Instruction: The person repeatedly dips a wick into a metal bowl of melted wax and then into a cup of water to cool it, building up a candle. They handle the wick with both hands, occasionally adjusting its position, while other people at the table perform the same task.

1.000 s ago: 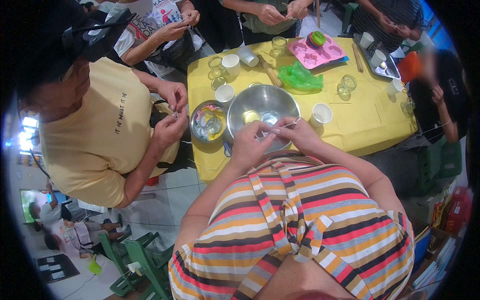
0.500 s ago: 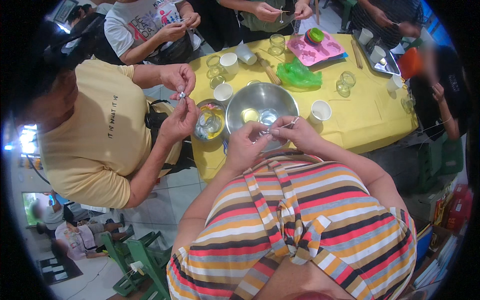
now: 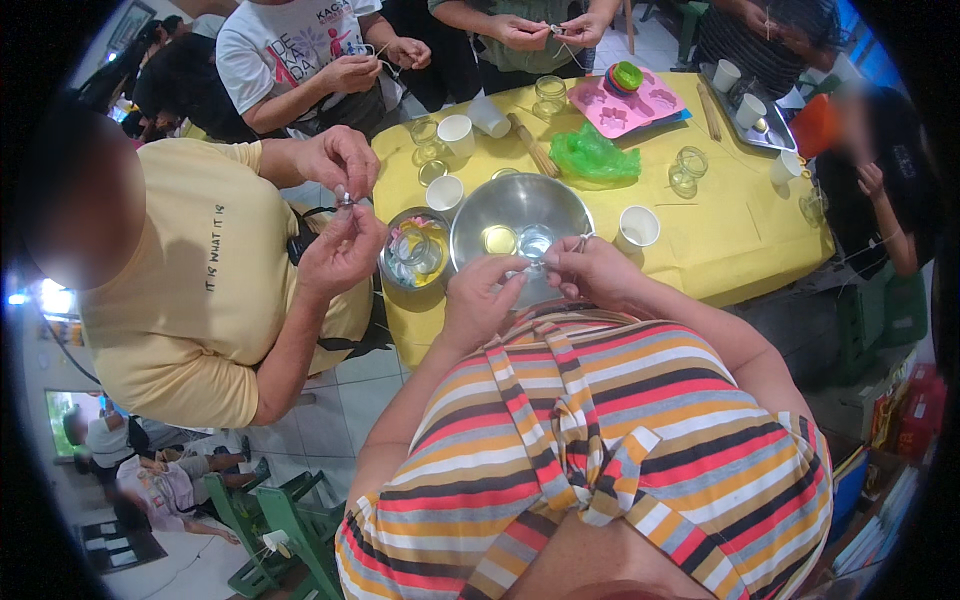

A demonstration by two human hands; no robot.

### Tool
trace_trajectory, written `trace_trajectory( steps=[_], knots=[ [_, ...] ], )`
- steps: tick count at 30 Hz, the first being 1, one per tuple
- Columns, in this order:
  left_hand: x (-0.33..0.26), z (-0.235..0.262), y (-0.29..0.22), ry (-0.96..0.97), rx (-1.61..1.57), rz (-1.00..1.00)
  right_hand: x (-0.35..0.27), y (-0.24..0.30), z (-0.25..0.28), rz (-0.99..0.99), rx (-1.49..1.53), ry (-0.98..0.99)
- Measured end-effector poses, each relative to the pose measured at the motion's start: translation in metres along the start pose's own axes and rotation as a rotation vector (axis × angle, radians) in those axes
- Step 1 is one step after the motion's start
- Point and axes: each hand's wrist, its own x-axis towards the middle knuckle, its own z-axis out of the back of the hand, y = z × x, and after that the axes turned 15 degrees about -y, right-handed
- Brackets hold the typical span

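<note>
The person's left hand (image 3: 478, 300) and right hand (image 3: 590, 268) met over the near rim of the large round stainless-steel bowl (image 3: 520, 212), fingertips pinched together on a small thin piece, probably a wick with a metal tab, too small to tell surely. Both grips were nearly closed, thumb against forefinger, as fine work on a tiny part would need. Keeping the hands above the bowl let anything dropped fall inside it, by the small clear glass jars (image 3: 536, 240) lying there. The bowl sat at the near edge of the yellow-covered worktop (image 3: 720, 240), close to the body. Just left stood a smaller bowl of clear glass cups (image 3: 415, 255); a neighbour in a yellow shirt (image 3: 190, 290) pinched a similar piece.
</note>
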Motion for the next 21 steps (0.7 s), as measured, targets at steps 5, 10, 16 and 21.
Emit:
trace_trajectory(
  steps=[5,10,16,21],
  knots=[
    [0.0036,-0.0027,-0.0015,0.001,0.029,-0.065,-0.0028,0.0023,-0.0019,-0.038,0.054,0.030],
    [0.0046,-0.0025,-0.0040,0.008,0.032,-0.049,-0.0040,0.0028,-0.0013,-0.193,0.165,0.093],
    [0.0040,-0.0047,-0.0044,0.022,0.016,-0.034,0.0021,-0.0047,0.0060,-0.352,0.313,0.177],
    [0.0063,-0.0064,0.0000,0.041,0.027,-0.034,-0.0038,0.0005,0.0008,-0.130,0.138,0.090]
  ],
)
